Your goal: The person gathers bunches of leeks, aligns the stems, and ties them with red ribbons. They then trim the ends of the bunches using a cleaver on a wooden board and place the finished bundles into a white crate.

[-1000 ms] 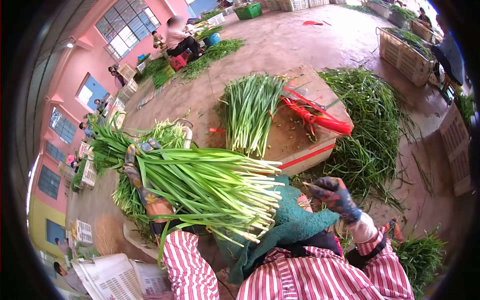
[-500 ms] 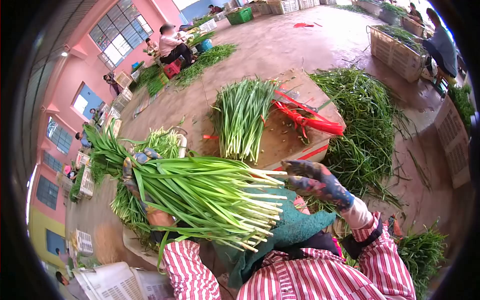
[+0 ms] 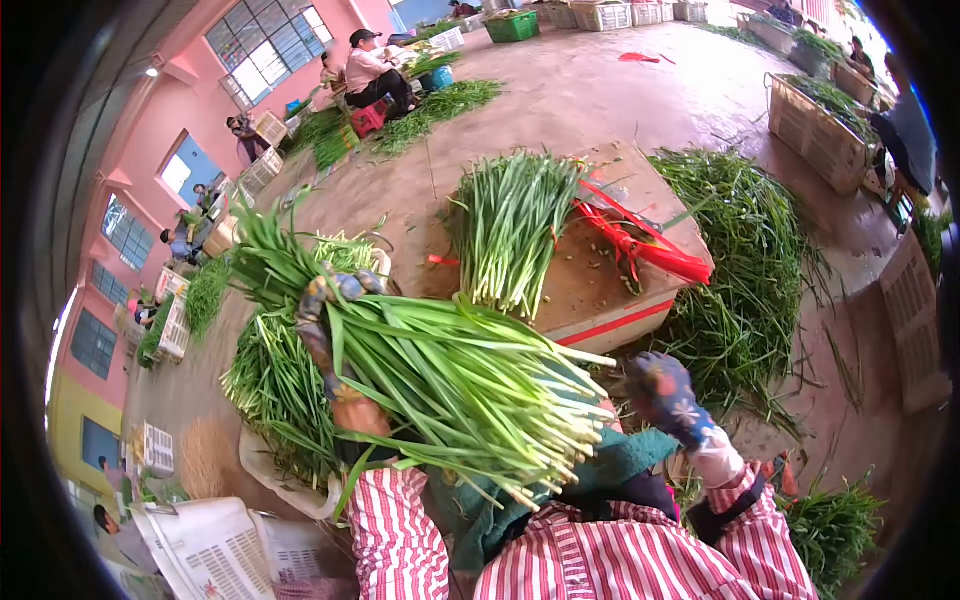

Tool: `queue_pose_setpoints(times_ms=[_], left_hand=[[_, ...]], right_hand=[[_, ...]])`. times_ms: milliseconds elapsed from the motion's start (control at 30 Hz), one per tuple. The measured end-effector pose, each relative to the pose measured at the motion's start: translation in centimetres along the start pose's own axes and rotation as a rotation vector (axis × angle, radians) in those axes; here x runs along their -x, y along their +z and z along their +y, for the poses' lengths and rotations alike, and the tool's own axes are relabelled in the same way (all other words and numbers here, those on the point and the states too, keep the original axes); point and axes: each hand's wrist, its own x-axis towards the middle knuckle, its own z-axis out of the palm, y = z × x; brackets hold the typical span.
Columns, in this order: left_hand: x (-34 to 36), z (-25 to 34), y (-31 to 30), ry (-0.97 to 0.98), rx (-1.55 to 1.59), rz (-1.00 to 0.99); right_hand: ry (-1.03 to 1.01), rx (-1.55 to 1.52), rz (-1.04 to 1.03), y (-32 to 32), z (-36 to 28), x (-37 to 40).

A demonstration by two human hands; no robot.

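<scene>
My left hand (image 3: 335,310), in a patterned glove, is wrapped round a large bunch of Chinese chives (image 3: 470,375). The bunch lies slanted across my lap, with leafy tops at upper left and pale stem ends at lower right. Just right of those stem ends is my right hand (image 3: 665,400), also gloved, with curled fingers. Whatever it may hold is hidden. Beyond the held bunch, another bundle of chives (image 3: 512,230) lies on a low board-topped stand (image 3: 620,320). Red ties (image 3: 640,245) rest beside that bundle.
A heap of loose green leaves (image 3: 735,260) covers the floor right of the stand. At my left, a white basket (image 3: 270,465) holds more chives (image 3: 285,390). Crates (image 3: 820,130) stand further off, and a seated person (image 3: 372,75) works at the back left.
The held bunch and my left hand have shifted right in view. My right hand's fingers, stretched towards the stem ends before, are now curled, and the hand sits lower and apart from the stems.
</scene>
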Motion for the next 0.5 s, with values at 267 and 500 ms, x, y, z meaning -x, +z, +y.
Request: queue_pose_setpoints(times_ms=[267,500], left_hand=[[-0.7,0.7,2.6,0.038,-0.07,0.135],[-0.2,-2.1,5.8,-0.053,-0.176,0.232]], right_hand=[[0.519,-1.156,0.055,-6.0,0.9,-2.7],[-0.095,-1.2,-0.657,-3.0,-8.0,-14.4]])
